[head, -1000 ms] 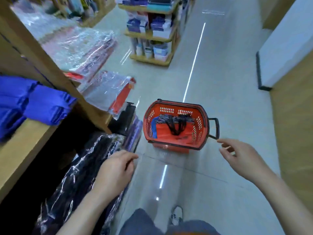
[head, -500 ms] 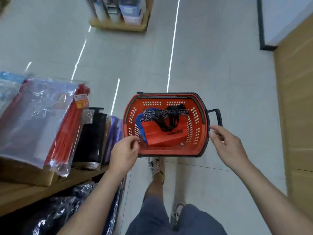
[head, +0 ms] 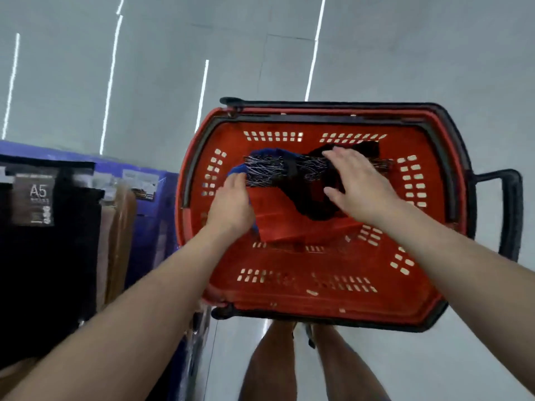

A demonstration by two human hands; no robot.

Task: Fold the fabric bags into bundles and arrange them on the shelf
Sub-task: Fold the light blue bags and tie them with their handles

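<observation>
A red plastic basket [head: 318, 273], rounded at the corners and pierced with rows of small slots, stands on the glossy grey floor [head: 405, 53], a black handle [head: 509, 209] at its right end. Inside lie the fabric bags [head: 292, 218]: flat orange cloth, a blue piece under the left hand [head: 231, 204], and black straps with a speckled band beneath the right hand [head: 359, 183]. Both forearms reach down into the basket. The left grip curls onto the blue fabric; whether it pinches it I cannot tell. The right grip is spread, palm down, over the black straps. Left of the left arm, black A5 packs [head: 43, 227] stand in a row.
</observation>
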